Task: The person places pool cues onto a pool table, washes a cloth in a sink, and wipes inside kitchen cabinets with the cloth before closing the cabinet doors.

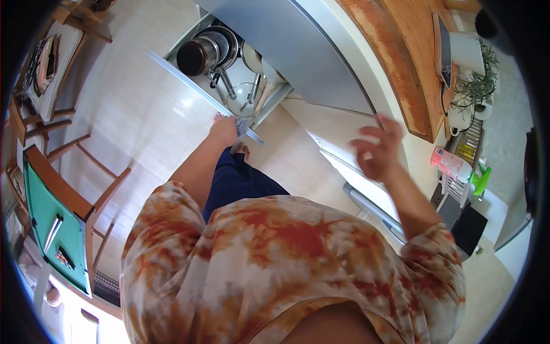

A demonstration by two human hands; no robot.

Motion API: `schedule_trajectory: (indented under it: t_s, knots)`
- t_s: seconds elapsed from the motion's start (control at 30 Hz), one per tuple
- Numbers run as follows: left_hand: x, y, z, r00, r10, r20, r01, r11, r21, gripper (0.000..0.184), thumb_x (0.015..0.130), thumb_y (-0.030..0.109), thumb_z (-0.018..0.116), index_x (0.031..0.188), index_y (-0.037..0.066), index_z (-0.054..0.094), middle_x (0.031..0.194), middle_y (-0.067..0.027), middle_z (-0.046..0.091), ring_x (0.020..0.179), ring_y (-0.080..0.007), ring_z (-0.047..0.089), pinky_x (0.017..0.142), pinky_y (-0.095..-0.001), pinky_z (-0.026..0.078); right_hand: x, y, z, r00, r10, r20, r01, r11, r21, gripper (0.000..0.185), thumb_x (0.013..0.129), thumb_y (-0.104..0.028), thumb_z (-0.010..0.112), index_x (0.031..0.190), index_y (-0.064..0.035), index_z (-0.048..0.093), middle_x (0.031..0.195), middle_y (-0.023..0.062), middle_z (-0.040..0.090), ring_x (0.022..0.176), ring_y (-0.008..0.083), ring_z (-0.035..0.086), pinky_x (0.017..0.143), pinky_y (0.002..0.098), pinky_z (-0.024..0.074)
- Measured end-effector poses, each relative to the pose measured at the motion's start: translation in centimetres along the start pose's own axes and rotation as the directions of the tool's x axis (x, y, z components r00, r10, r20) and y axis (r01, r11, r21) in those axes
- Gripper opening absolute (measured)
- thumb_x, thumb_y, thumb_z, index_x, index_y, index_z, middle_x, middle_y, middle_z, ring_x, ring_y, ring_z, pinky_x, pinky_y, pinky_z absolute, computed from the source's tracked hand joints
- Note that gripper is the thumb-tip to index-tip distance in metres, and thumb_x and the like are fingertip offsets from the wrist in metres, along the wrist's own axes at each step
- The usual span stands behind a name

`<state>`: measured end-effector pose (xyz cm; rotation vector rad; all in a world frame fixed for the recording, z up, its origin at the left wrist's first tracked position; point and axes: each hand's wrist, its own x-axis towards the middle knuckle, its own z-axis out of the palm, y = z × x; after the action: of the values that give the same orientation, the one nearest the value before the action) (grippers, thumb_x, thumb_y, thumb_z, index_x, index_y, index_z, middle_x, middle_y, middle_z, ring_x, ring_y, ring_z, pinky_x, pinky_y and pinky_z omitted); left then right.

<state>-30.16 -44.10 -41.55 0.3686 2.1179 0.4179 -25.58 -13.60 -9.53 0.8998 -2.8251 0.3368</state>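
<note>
My left hand [224,132] is at the front panel of an open drawer [189,78], near its right end. A crumpled grey cloth [242,125] shows at the fingers, which are closed and partly hidden. Inside the drawer lie a dark-bottomed pot [195,57], nested pans [228,43] and a clear glass lid [243,98], with several handles crossing between them. My right hand [378,150] is raised in the air beside the counter edge, fingers apart and slightly curled, holding nothing.
A wooden countertop [395,51] runs along the right, with a tablet [442,51] and plants [475,86] behind. A pink spray bottle [451,164] with a green trigger lies near a dish rack. At left are wooden chairs [106,198] and a small green pool table [54,215]. My bare foot [243,150] is near the drawer.
</note>
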Motion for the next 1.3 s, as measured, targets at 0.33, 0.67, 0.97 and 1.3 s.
schedule_trajectory:
  t_s: [0.33,0.67,0.97,1.3]
  knots:
    - [-8.6,3.2,-3.0,0.955,0.279,0.103,0.219,-0.423,-0.879,0.044,0.096,0.042,0.048,0.122,0.008,0.041,0.106,-0.0062,0.057,0.085,-0.0155,0.06,0.07,-0.031,0.052,1.1,-4.6,26.1,0.588,0.245,0.77,-0.759,-0.161,0.631,0.027,0.087,-0.024,0.066,0.106,-0.0087,0.055,0.112,0.0093,0.053,0.107,0.0183,0.05,0.085,0.0375,0.0444]
    - [7.3,-5.1,-6.2,0.589,-0.102,-0.801,-0.633,0.557,-0.537,0.027,0.088,0.019,0.056,0.112,0.007,0.05,0.108,-0.0098,0.057,0.096,-0.0227,0.058,0.088,-0.0363,0.045,4.6,5.8,44.2,0.083,0.788,0.61,-0.594,-0.453,0.665,0.024,0.092,-0.032,0.055,0.093,-0.0073,0.057,0.099,0.0056,0.059,0.087,0.0185,0.057,0.075,0.0373,0.0486]
    - [10.8,-6.8,-5.1,0.546,0.283,-0.788,-0.334,0.937,0.105,0.012,0.071,0.01,0.062,0.082,0.014,0.064,0.078,-0.0007,0.062,0.075,-0.0226,0.059,0.074,-0.0358,0.045,6.1,8.6,61.6,0.59,0.755,0.287,-0.763,0.637,-0.11,0.04,0.09,-0.028,0.05,0.126,-0.0088,0.052,0.115,0.0183,0.058,0.104,0.0338,0.057,0.09,0.0425,0.0458]
    - [11.3,-6.8,-5.2,0.496,0.271,-0.825,-0.328,0.938,0.111,0.016,0.067,0.008,0.061,0.081,0.015,0.064,0.08,0.0016,0.062,0.074,-0.0191,0.057,0.075,-0.0328,0.044,10.6,10.5,66.6,0.24,0.833,0.499,-0.965,0.258,0.033,0.046,0.081,-0.012,0.053,0.127,-0.0084,0.048,0.127,0.0191,0.05,0.118,0.0379,0.048,0.096,0.0442,0.0421]
